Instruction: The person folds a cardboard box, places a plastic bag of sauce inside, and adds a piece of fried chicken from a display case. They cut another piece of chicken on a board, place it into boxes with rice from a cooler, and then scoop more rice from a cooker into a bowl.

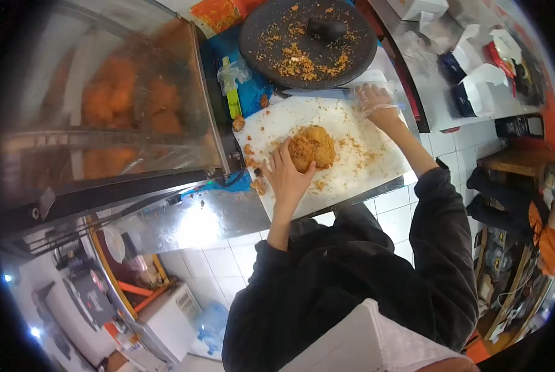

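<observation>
A golden-brown piece of breaded fried chicken (316, 147) lies on a white cutting board (277, 127) strewn with crumbs. My left hand (288, 177) is closed around its near left side, thumb and fingers touching the crust. At the board's far right edge, my right hand (376, 104), in a clear plastic glove, is closed over the handle end of a knife (317, 93). The blade points left along the far edge of the board, apart from the chicken. My right palm and most of the handle are hidden.
Beyond the board stands a dark stone mortar (259, 46) with crumbs and a pestle (325, 29). Yellow-green tongs (233, 99) lie to its left, beside a glass display case (159, 74) of fried pieces. Open boxes (475, 90) stand on the right counter. A person in orange (553, 242) is far right.
</observation>
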`<state>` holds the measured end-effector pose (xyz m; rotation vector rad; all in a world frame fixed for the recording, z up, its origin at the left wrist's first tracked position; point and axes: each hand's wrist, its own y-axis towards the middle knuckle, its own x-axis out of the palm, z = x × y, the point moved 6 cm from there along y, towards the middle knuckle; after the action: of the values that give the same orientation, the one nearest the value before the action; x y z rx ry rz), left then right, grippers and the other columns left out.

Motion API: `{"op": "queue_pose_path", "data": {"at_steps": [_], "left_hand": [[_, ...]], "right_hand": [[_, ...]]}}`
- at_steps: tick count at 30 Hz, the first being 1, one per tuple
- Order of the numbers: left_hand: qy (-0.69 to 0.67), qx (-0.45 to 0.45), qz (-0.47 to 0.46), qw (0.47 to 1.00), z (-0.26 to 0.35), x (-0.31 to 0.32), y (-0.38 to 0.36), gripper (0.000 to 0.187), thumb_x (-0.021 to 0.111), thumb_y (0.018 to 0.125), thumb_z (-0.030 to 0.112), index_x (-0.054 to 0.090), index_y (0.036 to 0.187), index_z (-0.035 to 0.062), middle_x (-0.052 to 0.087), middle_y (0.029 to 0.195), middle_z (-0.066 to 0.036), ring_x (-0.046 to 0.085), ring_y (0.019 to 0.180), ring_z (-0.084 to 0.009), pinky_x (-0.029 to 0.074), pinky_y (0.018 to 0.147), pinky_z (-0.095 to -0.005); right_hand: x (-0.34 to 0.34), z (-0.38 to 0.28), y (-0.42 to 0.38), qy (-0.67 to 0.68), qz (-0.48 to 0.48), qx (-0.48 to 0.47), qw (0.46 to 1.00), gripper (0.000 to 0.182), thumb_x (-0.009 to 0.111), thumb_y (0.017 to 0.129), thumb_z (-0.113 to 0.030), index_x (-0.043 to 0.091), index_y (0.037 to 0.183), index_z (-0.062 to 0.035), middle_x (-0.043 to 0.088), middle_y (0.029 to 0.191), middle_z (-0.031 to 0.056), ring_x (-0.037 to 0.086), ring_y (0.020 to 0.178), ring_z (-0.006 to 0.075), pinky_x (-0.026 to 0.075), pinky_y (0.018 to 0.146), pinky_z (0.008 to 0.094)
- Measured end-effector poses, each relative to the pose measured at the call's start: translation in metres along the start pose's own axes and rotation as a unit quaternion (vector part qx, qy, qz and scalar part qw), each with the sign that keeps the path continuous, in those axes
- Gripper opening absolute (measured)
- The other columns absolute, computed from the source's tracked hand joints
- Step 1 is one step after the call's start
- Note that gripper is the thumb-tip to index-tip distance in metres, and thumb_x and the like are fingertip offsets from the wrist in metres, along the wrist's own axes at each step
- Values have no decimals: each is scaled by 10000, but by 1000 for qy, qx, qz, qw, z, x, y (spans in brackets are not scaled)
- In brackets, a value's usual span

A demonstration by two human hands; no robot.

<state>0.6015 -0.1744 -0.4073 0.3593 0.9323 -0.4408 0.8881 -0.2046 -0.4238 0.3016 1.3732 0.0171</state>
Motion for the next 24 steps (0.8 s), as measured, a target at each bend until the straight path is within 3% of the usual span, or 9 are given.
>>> {"op": "queue_pose_path", "data": {"at_steps": [5,7,8,11,14,17,19,21,24], "left_hand": [[122,-105,-84,983,-1,-31,21,851,737,616,355,359,1345,130,394,1302,-139,332,1247,-302,162,1046,-544],[186,-15,60,980,-5,-37,23,898,740,621,335,313,1386,140,268,1418,-162,237,1308,-349,115,1067,-561],[145,16,2,989,4,-36,25,921,758,611,381,326,1397,173,111,1497,-148,110,1358,-380,69,1079,-567],[153,67,-139,976,43,-28,31,898,776,581,434,397,1365,217,75,1511,-131,46,1377,-371,72,1069,-582],[64,95,-137,984,38,1,28,889,784,549,478,439,1339,261,35,1521,-113,-6,1386,-361,64,1058,-602],[55,134,-151,978,66,17,13,898,791,548,464,418,1347,293,41,1519,-116,-6,1388,-349,69,1048,-609],[57,106,-151,981,76,18,-5,897,771,601,461,379,1373,230,49,1518,-122,7,1390,-345,73,1049,-598],[-92,-8,21,995,59,5,-20,868,725,693,426,320,1392,110,54,1514,-132,16,1388,-360,93,1042,-598],[-70,25,86,994,66,2,-31,736,599,820,327,263,1392,6,158,1490,-159,128,1383,-318,125,1078,-514]], "right_hand": [[1,12,-17,100,-73,-20,992,334,435,843,-156,486,1169,-110,607,961,126,621,831,295,493,674,415],[-29,12,-23,93,-141,-30,985,337,421,847,-146,480,1176,-108,615,965,142,627,833,300,496,671,414],[-32,13,-28,82,-210,-23,974,341,408,851,-135,475,1183,-105,623,968,158,633,835,306,498,669,414],[-18,26,-45,110,-262,-28,958,346,383,869,-137,472,1201,-99,615,1004,184,616,858,341,493,692,427],[-34,38,-78,232,-119,-67,963,323,379,884,-154,485,1178,-69,611,1003,194,603,876,367,485,711,440],[-65,32,-101,325,-150,-86,930,317,421,876,-171,492,1159,-45,603,1022,196,592,881,377,479,719,439],[-90,25,-109,328,-178,-77,925,323,453,861,-171,495,1156,-48,608,1008,188,597,874,365,482,725,435],[-94,21,-111,331,-198,-60,921,330,484,845,-170,498,1153,-51,614,994,181,601,867,353,484,731,432],[-83,8,-119,194,-306,-150,920,321,501,834,-169,510,1136,-59,627,948,170,619,823,323,501,698,416]]}}
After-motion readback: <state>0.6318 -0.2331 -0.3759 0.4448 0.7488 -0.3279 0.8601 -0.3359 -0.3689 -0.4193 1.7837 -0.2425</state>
